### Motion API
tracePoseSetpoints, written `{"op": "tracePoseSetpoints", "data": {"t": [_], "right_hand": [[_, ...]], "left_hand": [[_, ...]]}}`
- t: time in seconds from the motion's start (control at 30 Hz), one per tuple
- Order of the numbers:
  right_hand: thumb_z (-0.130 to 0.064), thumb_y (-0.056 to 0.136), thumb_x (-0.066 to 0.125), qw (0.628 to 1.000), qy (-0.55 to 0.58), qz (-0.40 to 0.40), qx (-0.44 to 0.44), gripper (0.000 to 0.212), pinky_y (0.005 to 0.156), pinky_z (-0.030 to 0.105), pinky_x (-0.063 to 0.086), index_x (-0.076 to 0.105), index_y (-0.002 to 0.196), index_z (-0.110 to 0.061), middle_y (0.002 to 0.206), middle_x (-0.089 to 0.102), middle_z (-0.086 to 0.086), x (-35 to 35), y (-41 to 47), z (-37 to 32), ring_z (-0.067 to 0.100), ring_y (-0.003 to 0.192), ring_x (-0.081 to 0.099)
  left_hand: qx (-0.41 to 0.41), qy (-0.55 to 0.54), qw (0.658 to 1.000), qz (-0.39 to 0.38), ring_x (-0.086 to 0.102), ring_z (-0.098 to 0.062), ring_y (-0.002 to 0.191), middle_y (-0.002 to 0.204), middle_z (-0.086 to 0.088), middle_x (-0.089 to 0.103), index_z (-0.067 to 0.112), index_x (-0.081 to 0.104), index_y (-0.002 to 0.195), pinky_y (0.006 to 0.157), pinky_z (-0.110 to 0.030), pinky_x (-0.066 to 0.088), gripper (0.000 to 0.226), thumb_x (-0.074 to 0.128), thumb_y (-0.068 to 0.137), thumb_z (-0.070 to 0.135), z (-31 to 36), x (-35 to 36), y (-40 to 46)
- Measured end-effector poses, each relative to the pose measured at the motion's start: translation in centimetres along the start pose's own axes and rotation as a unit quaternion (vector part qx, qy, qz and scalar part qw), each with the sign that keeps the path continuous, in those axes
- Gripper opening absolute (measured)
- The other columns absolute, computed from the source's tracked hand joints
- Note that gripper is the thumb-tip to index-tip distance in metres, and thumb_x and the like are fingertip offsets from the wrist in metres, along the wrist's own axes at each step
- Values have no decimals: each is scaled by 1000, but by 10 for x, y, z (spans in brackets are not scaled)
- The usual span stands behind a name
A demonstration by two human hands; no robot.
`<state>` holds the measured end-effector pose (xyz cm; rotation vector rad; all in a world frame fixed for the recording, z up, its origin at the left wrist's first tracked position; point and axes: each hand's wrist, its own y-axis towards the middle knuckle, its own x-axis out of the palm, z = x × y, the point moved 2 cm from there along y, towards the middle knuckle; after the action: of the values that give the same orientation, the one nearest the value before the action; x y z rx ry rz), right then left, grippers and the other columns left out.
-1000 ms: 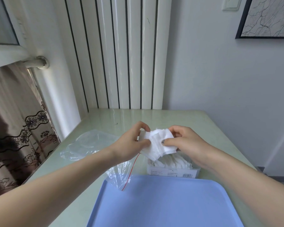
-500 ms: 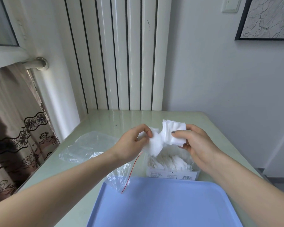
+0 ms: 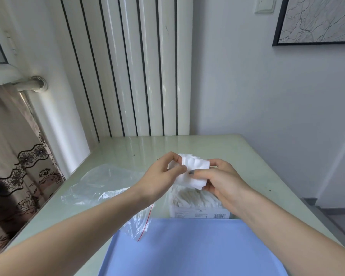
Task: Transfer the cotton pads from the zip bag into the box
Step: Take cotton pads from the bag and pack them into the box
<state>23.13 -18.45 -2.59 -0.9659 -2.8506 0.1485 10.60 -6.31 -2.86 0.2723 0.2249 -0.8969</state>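
A stack of white cotton pads (image 3: pixel 194 171) is held in the air between both hands, above the box. My left hand (image 3: pixel 163 176) pinches the stack's left edge with thumb and fingers. My right hand (image 3: pixel 221 180) grips its right side, thumb across the front. Directly below stands the clear box (image 3: pixel 197 208), which holds several white pads and has a barcode label on its front wall. The clear zip bag (image 3: pixel 102 182) with a red seal line lies crumpled on the table to the left, its mouth reaching under my left wrist.
A light blue tray (image 3: pixel 191 250) lies at the near edge of the pale green table (image 3: pixel 247 156). A white radiator and wall stand behind the table. A patterned curtain hangs at the left, off the table's edge.
The stack had been fanned apart and lifted by my right hand half a second ago. Both hands have now drawn together and lowered slightly, pressing the pads into one squarer stack.
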Motion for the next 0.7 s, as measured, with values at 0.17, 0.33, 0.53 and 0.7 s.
{"op": "tracePoseSetpoints", "data": {"t": [0.17, 0.33, 0.53, 0.7], "right_hand": [[-1, 81, 73, 1000, -28, 6, -9, 41, 81, 40, 61, 53, 116, -9, 102, 75, 8, -4, -3, 0, 27, 91, 75], [-7, 83, 73, 999, -34, 13, -19, 33, 65, 28, 58, 59, 113, -8, 100, 75, 10, -13, -5, 0, 20, 79, 75], [-6, 86, 70, 999, -15, 6, -34, 24, 64, 29, 55, 64, 109, -9, 85, 75, 8, -13, -8, 3, 18, 69, 69], [-8, 86, 70, 998, -31, 18, -42, 25, 68, 34, 57, 62, 110, -9, 87, 76, 9, -17, -6, 5, 22, 70, 67]], "left_hand": [[2, 27, 1000, 7, 48, -19, 73, 81, -7, 59, 25, 56, 94, 66, -33, 35, 11, 58, 85, 18, 0, 5, 3], [2, 34, 999, 9, 49, -19, 69, 79, -5, 60, 25, 56, 94, 60, -29, 36, 10, 60, 89, 18, 4, 11, 2], [14, 51, 999, 8, 54, -17, 71, 82, -4, 64, 24, 54, 93, 62, -27, 41, 13, 65, 87, 20, 8, 16, 2], [11, 60, 998, 9, 55, -18, 76, 91, -6, 64, 26, 51, 98, 65, -29, 42, 18, 61, 90, 14, 9, 16, 2]]}}
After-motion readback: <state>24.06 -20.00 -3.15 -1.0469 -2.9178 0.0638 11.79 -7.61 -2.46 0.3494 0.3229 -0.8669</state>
